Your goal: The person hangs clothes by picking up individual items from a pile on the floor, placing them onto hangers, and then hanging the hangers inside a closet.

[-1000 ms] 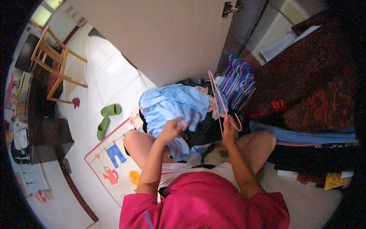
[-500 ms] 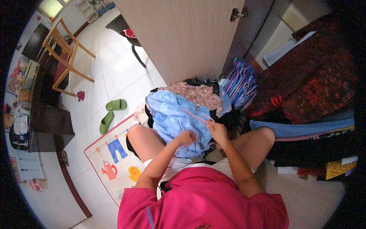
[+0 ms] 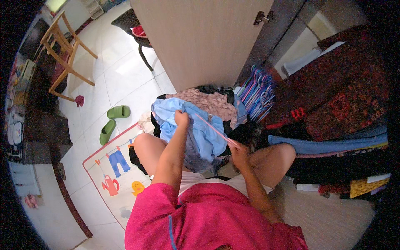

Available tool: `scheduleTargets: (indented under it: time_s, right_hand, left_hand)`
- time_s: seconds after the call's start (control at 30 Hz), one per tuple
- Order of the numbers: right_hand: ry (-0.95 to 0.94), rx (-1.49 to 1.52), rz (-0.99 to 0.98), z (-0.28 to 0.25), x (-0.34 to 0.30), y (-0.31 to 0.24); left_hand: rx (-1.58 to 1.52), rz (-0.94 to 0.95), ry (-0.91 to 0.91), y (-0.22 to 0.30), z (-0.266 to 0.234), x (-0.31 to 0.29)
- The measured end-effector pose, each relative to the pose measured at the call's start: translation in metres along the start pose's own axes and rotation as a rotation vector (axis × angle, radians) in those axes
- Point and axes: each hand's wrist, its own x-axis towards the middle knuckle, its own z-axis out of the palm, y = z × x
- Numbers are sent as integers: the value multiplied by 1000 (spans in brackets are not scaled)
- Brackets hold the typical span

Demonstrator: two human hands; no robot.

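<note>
A light blue garment (image 3: 202,139) lies crumpled on the clothes pile between my knees. My left hand (image 3: 181,118) is closed on its upper part. In my right hand (image 3: 239,152), near my right knee, is one end of a pink hanger (image 3: 216,131). The hanger slants up and left across the blue cloth, seen nearly edge-on. Whether it reaches inside the garment I cannot tell. Beyond lies a pinkish patterned garment (image 3: 204,101), with dark clothes around it.
Several colourful hangers (image 3: 257,93) lie bunched beside the pile. A wooden door (image 3: 200,41) stands behind it. Folded clothes (image 3: 333,137) fill the right side. Green slippers (image 3: 118,111), a printed mat (image 3: 100,166) and a wooden chair (image 3: 62,50) are on the left.
My left hand has moved forward and up onto the blue garment and grips it. The right hand has drawn slightly down with the hanger. The view has shifted a little.
</note>
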Motion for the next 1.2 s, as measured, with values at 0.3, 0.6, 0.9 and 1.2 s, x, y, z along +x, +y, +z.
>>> scheduleTargets:
  time_s: [0.3, 0.6, 0.9, 1.2]
  right_hand:
    - [-199, -8, 210, 14, 25, -37]
    - [219, 358, 0, 20, 85, -77]
    - [279, 1101, 159, -71, 116, -107]
    - [529, 1209, 338, -70, 128, -118]
  left_hand:
    - [-521, 284, 270, 31, -72, -71]
    - [-294, 701, 224, 86, -145, -160]
    - [-130, 676, 82, 64, -127, -184]
    - [-189, 957, 95, 74, -110, -244]
